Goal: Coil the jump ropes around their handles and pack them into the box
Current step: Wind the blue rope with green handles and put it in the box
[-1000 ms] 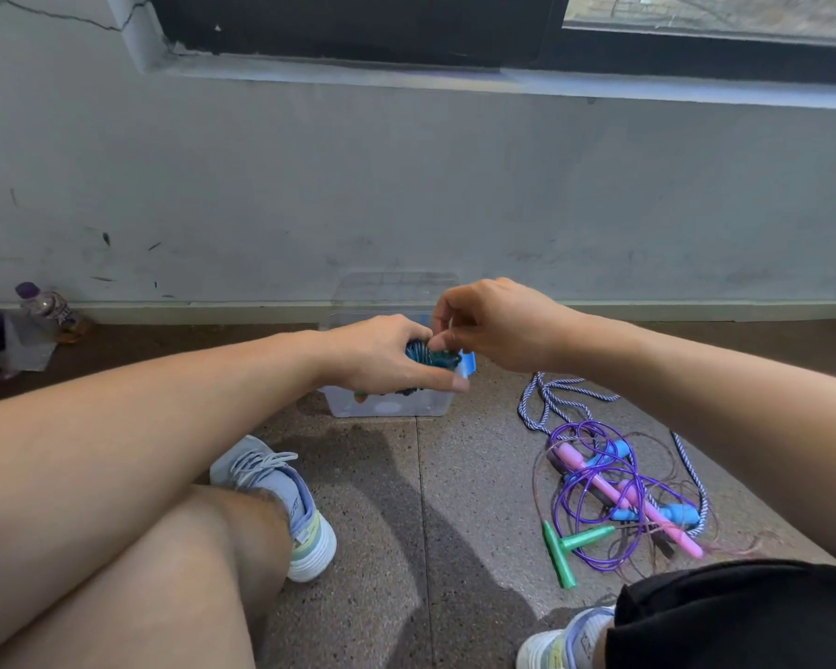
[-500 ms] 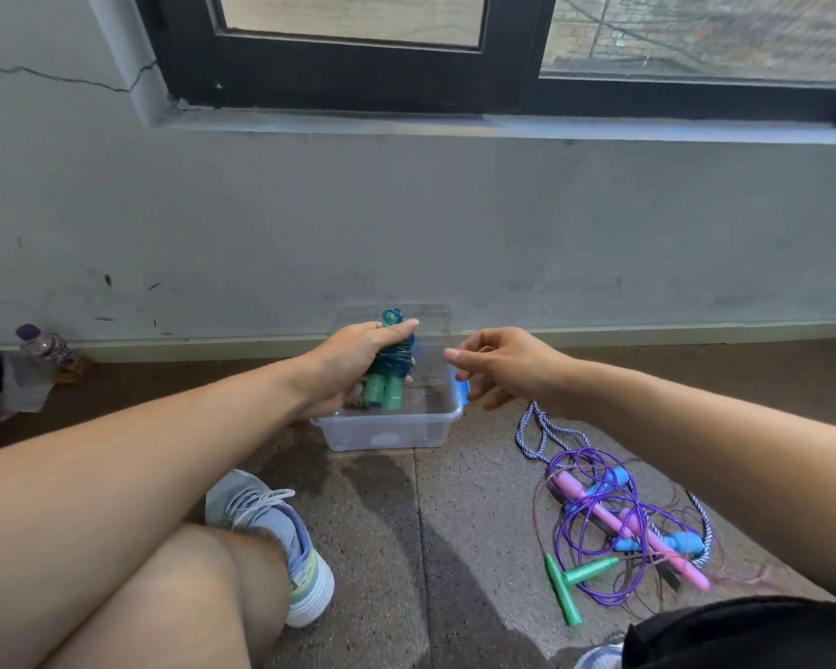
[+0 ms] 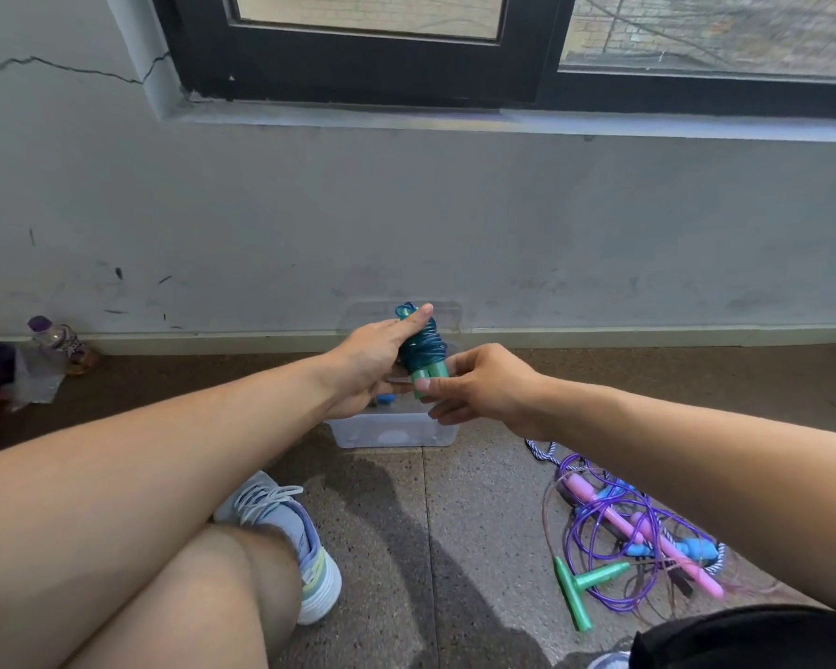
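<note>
- Rope bundle (image 3: 423, 347), blue cord wound round a pair of green handles, is held upright just above the clear box (image 3: 397, 434), so that it can be lowered straight in.
- It is gripped by the left hand (image 3: 372, 364), fingers curled round the coils and thumb laid along the top, probably to keep the wraps from springing loose.
- The lower ends of the green handles are pinched by the right hand (image 3: 479, 386) between thumb and fingertips; this looks like a steadying hold, or a handover, and which of the two cannot be told.
- The box is set on the floor (image 3: 479, 499) against the wall (image 3: 406, 210), within reach of both arms. Something blue is seen inside it under the left hand, but what it is cannot be made out.
- Loose ropes (image 3: 638, 548) are left in a tangle on the floor to the right, well apart from the box: a purple cord, pink handles, blue handles, a green handle and a white-and-blue braided cord. These are judged to be waiting for coiling.
- The task is taken to be partly done, with this bundle wound and not yet packed.
- A bottle (image 3: 59, 338) is stood by the wall at far left, and a shoe (image 3: 290, 538) is planted in front of the box.
</note>
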Available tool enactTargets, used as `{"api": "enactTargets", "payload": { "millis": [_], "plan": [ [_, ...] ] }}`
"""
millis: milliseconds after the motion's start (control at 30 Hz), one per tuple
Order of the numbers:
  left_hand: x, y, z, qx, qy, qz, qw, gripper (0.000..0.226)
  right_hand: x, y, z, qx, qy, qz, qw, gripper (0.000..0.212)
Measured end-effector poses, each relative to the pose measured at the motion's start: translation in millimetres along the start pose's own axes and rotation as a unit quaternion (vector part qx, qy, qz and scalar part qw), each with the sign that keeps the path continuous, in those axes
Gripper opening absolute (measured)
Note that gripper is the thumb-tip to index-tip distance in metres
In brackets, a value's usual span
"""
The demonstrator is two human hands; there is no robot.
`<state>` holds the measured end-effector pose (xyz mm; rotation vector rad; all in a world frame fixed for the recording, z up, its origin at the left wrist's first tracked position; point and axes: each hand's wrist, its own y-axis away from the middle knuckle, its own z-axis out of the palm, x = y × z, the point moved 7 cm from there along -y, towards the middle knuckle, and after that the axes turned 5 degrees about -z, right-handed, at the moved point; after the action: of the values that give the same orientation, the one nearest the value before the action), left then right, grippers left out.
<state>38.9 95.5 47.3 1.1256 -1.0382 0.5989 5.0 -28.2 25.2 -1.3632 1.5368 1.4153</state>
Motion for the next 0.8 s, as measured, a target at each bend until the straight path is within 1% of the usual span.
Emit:
{"api": "enactTargets", "payload": {
  "millis": [133,200,267,300,333,367,433,533,600,667,700,767,800],
  "plan": [
    [-7.0,-7.9,-9.3,0.039,-0.025,-0.022,0.999,0.044,2.9,-8.0,2.4,0.035,0.022,0.000,0.999,0.015],
    [-11.8,-11.1,-13.6,0.039,-0.044,-0.039,0.998,0.051,6.7,-13.6,2.8,0.039,0.038,0.009,0.998,0.014],
    [-11.1,-13.2,-17.1,0.023,-0.069,-0.062,0.995,0.074,9.9,-21.0,0.9,0.036,0.052,0.018,0.998,0.014],
    [-7.7,-17.1,-20.5,0.022,-0.075,-0.069,0.995,0.088,11.7,-26.9,-2.2,0.036,0.060,0.023,0.997,0.014],
    [-2.2,-21.8,-25.7,0.032,-0.073,-0.074,0.994,0.096,13.5,-33.9,-6.4,0.038,0.066,0.028,0.997,0.015],
    [2.5,-28.6,-33.0,0.054,-0.069,-0.070,0.994,0.096,16.5,-41.9,-10.9,0.040,0.069,0.036,0.996,0.016],
    [4.6,-48.7,-48.3,0.094,-0.081,-0.056,0.991,0.085,20.5,-61.8,-20.1,0.041,0.092,0.052,0.994,0.021],
    [-15.5,-80.0,-59.4,0.111,-0.135,-0.086,0.981,0.073,29.6,-94.1,-29.9,0.043,0.169,0.082,0.981,0.020],
    [-29.7,-104.3,-67.2,0.118,-0.215,-0.083,0.966,0.067,45.4,-118.6,-30.4,0.046,0.211,0.114,0.970,0.019],
    [-39.9,-118.3,-76.1,0.130,-0.314,-0.073,0.938,0.054,68.3,-143.5,-29.3,0.058,0.256,0.138,0.955,0.025],
    [-48.3,-126.4,-79.5,0.122,-0.359,-0.074,0.922,0.051,78.7,-155.0,-27.2,0.064,0.280,0.144,0.947,0.027],
    [-75.4,-142.3,-83.8,0.076,-0.441,-0.099,0.889,0.055,98.0,-172.4,-19.6,0.050,0.340,0.154,0.927,0.027],
    [-90.3,-148.5,-84.6,0.051,-0.471,-0.115,0.873,0.063,103.7,-177.3,-15.0,0.043,0.361,0.162,0.917,0.027]
  ]
}}
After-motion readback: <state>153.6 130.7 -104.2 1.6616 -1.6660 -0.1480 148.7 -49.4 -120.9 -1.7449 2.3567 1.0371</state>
